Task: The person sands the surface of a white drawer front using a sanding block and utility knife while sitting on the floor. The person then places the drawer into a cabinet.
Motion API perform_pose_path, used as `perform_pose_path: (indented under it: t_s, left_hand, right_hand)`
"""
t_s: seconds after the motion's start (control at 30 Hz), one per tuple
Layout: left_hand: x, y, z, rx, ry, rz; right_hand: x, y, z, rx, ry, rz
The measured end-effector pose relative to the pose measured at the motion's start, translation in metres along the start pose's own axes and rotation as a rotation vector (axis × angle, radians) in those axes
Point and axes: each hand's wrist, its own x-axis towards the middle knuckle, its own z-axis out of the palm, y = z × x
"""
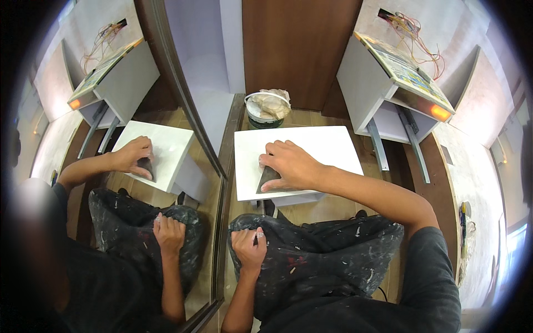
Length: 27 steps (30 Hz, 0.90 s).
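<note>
My right hand (289,166) presses a dark sheet of sandpaper (267,180) onto a white panel (325,145), fingers curled over the far side and thumb along the near edge. The panel looks like a drawer front, lying face up with its box (297,200) partly visible beneath. Pale dust marks the fingertips. My left hand (250,249) rests as a loose fist on my left thigh, over the paint-spotted dark trousers (325,258); nothing shows in it.
A mirrored sliding door (200,175) on the left reflects the scene. Behind the panel stands a bucket (266,110) with crumpled plastic. To the right, a white cabinet (366,83) has metal drawer slides (412,141) jutting out. Loose wires (410,31) hang above; a brush (463,229) lies on the ledge.
</note>
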Motion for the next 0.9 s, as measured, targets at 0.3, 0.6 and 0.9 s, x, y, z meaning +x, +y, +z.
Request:
perform_pose_path:
  t_s: [0.3,0.6,0.9]
  left_hand:
    - [0.000,0.001,0.000,0.006,0.000,0.011]
    - [0.001,-0.001,0.002,0.013,0.004,0.031]
    - [-0.002,-0.001,0.002,0.011,-0.013,0.006]
  right_hand:
    - [-0.025,0.018,-0.010,-0.025,-0.013,0.051]
    - [-0.048,0.040,-0.020,-0.027,0.013,0.055]
    - [-0.070,0.060,-0.029,-0.026,0.035,0.081]
